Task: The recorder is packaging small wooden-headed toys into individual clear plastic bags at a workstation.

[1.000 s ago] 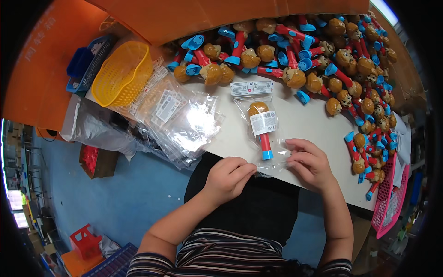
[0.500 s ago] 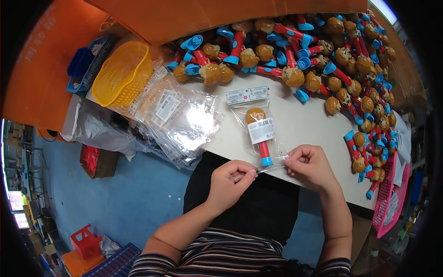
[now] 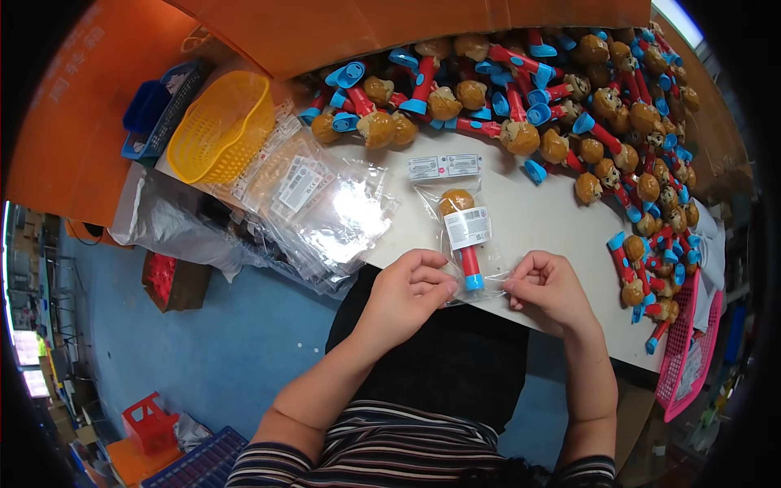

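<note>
A clear plastic bag (image 3: 465, 236) lies on the white table (image 3: 537, 220) in front of me. Inside it is a toy with a brown round head, a red stem and a blue base, under a white label. My left hand (image 3: 407, 291) pinches the bag's near edge on its left side. My right hand (image 3: 550, 289) pinches the same edge on its right side. A white label strip (image 3: 443, 166) lies just beyond the bag's far end.
Several loose toys of the same kind (image 3: 586, 106) are heaped along the far and right sides of the table. A stack of empty clear bags (image 3: 321, 203) lies at left, beside a yellow basket (image 3: 218, 126). A pink tray (image 3: 687, 350) hangs off the right edge.
Both hands have shifted along the bag's near edge, and the bag has slid slightly toward me. The piles of toys and bags are unchanged.
</note>
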A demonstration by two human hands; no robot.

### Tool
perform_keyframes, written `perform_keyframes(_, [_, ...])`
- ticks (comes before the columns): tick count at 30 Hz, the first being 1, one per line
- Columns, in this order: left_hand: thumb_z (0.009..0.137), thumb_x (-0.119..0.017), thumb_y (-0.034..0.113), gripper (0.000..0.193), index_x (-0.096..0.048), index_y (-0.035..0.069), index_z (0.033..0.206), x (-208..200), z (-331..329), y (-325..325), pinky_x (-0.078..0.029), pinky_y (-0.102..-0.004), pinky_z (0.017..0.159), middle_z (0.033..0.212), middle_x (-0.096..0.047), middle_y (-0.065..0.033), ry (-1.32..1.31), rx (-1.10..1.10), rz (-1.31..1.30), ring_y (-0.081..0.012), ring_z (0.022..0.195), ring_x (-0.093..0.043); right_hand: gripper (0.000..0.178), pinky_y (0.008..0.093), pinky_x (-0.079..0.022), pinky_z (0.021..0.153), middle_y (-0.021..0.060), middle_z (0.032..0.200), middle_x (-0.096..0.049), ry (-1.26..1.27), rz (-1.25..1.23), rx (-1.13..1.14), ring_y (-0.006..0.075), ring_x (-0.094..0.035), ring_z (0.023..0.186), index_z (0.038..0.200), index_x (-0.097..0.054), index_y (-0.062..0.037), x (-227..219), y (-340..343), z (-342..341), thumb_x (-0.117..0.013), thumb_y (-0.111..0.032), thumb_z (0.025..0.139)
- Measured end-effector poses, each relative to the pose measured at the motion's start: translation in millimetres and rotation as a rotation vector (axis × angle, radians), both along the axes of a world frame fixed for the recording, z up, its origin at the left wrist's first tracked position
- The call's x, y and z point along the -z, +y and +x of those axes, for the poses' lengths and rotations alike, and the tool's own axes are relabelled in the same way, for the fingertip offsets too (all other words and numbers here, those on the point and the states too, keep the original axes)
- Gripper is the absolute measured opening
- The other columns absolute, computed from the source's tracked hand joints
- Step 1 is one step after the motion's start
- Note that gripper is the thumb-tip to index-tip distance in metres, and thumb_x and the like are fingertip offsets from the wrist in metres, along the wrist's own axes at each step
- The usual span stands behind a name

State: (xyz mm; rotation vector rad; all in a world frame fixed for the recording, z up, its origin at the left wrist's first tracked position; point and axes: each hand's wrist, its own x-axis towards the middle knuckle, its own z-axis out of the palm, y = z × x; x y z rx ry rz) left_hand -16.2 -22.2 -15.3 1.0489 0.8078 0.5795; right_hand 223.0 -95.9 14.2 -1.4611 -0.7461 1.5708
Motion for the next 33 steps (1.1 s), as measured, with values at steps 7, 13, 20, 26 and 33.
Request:
perform_keyframes(7, [0.086, -0.069, -0.002, 0.027, -0.048, 0.0, 0.104, -4, 6, 8, -0.055, -0.0231, 0.073, 0.091, -0.067, -0.0104, -0.003, 0.017, -0.068, -0.0111, 0.082, -0.067, 0.013, 0.0218, -0.053, 0.061, 0.0085, 0.075, -0.065, 0.012, -0.01, 0.024, 0.0106, -0.063, 0.064, 0.085, -0.058, 0.0017, 1, -1, 0, -0.071, 0.002, 0.086])
perform_keyframes(13, [0.088, -0.066, -0.005, 0.024, -0.045, 0.002, 0.096, 8, 7, -19, -0.054, -0.0239, 0.079, 0.093, -0.064, -0.0104, -0.073, -0.174, 0.051, -0.0117, 0.087, -0.065, 0.013, 0.0212, -0.053, 0.061, 0.0079, 0.076, -0.066, 0.007, 0.003, 0.057, 0.0098, -0.064, 0.064, 0.085, -0.057, 0.0014, 3, -1, -3, -0.07, 0.002, 0.086])
perform_keyframes(20, [0.092, -0.061, -0.004, 0.024, -0.042, 0.0, 0.106, 6, 8, -21, -0.057, -0.028, 0.079, 0.098, -0.063, -0.0135, -0.078, -0.234, 0.058, -0.017, 0.088, -0.068, 0.014, 0.0209, -0.054, 0.061, 0.0076, 0.076, -0.066, 0.028, 0.022, 0.046, 0.0093, -0.064, 0.065, 0.084, -0.057, 0.0011, 6, -2, -3, -0.071, 0.001, 0.086])
perform_keyframes(26, [0.092, -0.062, -0.002, 0.026, -0.042, 0.0, 0.108, 3, 10, -3, -0.058, -0.0281, 0.076, 0.097, -0.064, -0.0158, -0.044, -0.161, -0.048, -0.0184, 0.086, -0.069, 0.015, 0.0222, -0.053, 0.061, 0.0076, 0.073, -0.064, -0.027, 0.032, 0.036, 0.0107, -0.063, 0.063, 0.083, -0.055, 0.0002, 6, -3, -3, -0.07, 0.003, 0.086])
perform_keyframes(33, [0.091, -0.063, -0.004, 0.028, -0.043, 0.0, 0.11, 4, 7, -18, -0.057, -0.0275, 0.076, 0.093, -0.062, -0.0129, -0.106, -0.284, 0.047, -0.0172, 0.086, -0.067, 0.015, 0.0216, -0.052, 0.06, 0.0075, 0.074, -0.064, -0.053, 0.027, 0.021, 0.0105, -0.063, 0.063, 0.084, -0.055, -0.0002, 6, -3, -3, -0.07, 0.002, 0.086])
